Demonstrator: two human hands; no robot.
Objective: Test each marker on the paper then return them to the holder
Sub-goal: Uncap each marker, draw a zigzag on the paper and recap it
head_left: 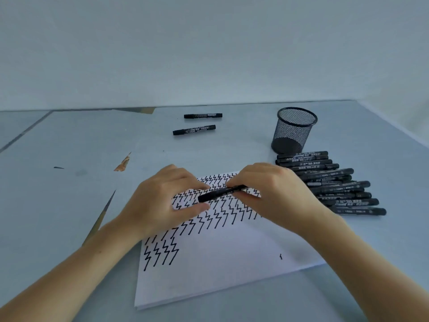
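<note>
A black marker (221, 193) lies level between my two hands, just above the white paper (222, 259). My left hand (162, 201) pinches its left end, the cap side, between thumb and fingers. My right hand (271, 194) grips the barrel on the right. Rows of black zigzag test strokes cover the paper's upper part and left side. A pile of several black markers (329, 182) rests to the right of the paper. The black mesh holder (293, 130) stands upright behind that pile, and I see nothing in it.
Two more black markers (203, 115) (194, 130) lie apart at the far middle of the grey-blue table (69, 182). The table covering is torn in spots on the left (123, 162). A pale wall rises right behind the table's far edge.
</note>
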